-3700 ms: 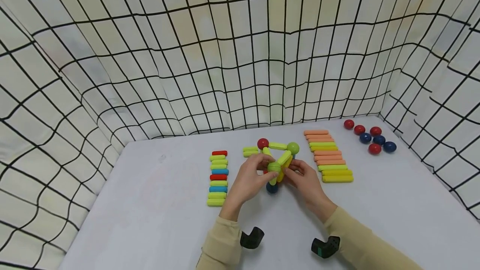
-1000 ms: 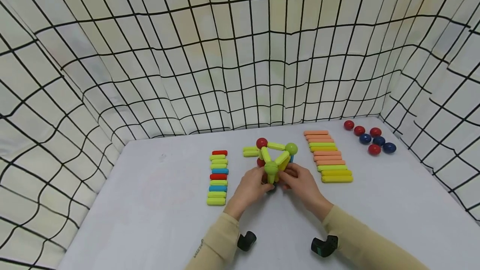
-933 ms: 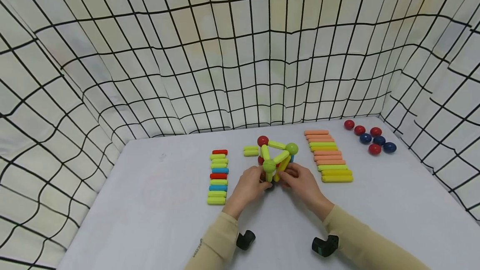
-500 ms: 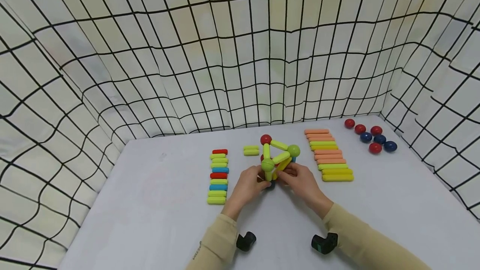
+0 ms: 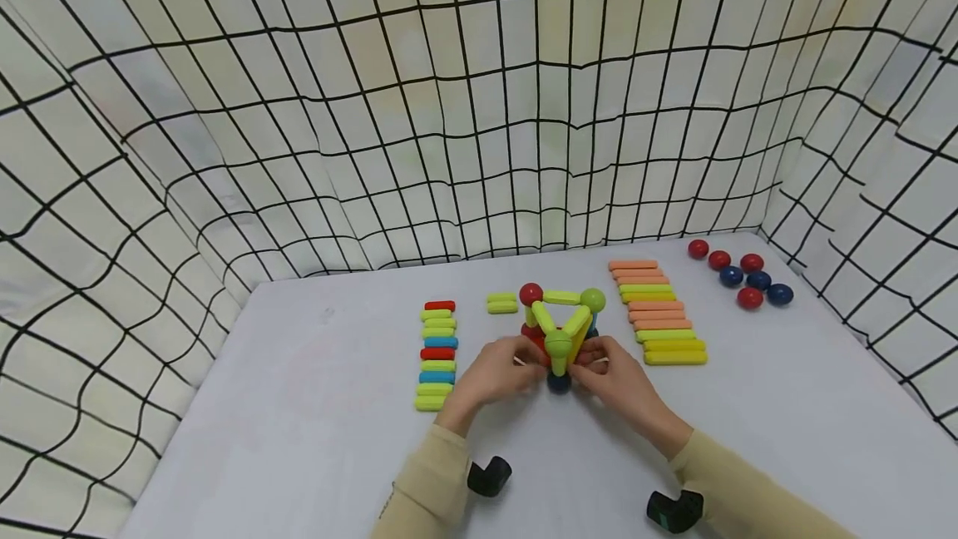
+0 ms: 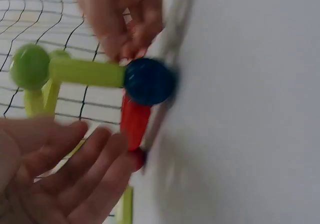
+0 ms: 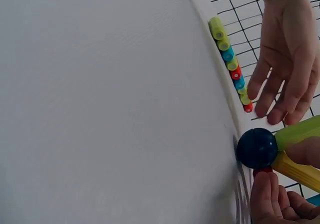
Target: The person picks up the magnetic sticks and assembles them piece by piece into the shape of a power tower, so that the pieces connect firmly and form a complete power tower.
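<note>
A prism-like frame of balls and magnetic sticks stands on the white table. Its top triangle joins a red ball and two lime balls, nearest me the front lime ball. Below that, a lime upright stick meets a navy ball. My right hand pinches the slanting yellow stick by its lower end, thumb above and fingers beneath. Beside the frame's left side, my left hand has loose fingers that stand apart from the navy ball. A red stick runs along the base.
Left of the frame lies a column of lime, blue and red sticks. Two short lime sticks lie behind it. Orange, lime and yellow sticks line the right, with red and navy balls beyond. Black netting encloses the table.
The frame has turned and shifted slightly right and nearer me, showing its front navy ball. My left fingers have come off the lime upright. My right hand has moved a little right with the frame.
</note>
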Action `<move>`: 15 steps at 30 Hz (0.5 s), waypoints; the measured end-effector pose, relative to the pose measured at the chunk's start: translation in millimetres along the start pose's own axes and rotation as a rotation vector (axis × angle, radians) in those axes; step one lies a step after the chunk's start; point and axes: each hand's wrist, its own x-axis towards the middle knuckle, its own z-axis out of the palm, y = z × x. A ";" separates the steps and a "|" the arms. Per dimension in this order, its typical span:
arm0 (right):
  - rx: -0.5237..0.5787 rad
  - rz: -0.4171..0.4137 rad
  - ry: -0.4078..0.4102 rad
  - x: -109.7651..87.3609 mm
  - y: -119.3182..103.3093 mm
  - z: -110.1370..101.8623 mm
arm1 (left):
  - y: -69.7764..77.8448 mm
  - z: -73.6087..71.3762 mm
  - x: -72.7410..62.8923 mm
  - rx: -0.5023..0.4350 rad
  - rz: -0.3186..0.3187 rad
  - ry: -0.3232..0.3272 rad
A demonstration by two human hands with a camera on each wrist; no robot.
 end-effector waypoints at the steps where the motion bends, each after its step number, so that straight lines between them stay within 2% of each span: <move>1: -0.018 -0.003 -0.006 -2.4 1.1 -1.4 | 1.5 -5.9 1.4 -0.019 -0.013 0.037; 4: -0.079 -0.050 -0.015 -6.7 3.8 -1.5 | 6.1 -21.6 10.5 -0.058 -0.019 0.188; 6: -0.128 -0.111 -0.018 -7.1 4.3 1.4 | 8.8 -28.3 19.0 -0.071 0.007 0.225; 11: -0.235 -0.246 0.008 -6.3 2.3 9.2 | 12.2 -30.8 36.8 -0.143 0.044 0.064; 13: -0.269 -0.279 0.025 -6.1 1.6 10.1 | 12.7 -28.9 39.5 -0.179 0.042 0.037; 15: -0.298 -0.295 0.033 -5.4 1.9 8.9 | 12.4 -27.2 39.4 -0.205 0.039 0.045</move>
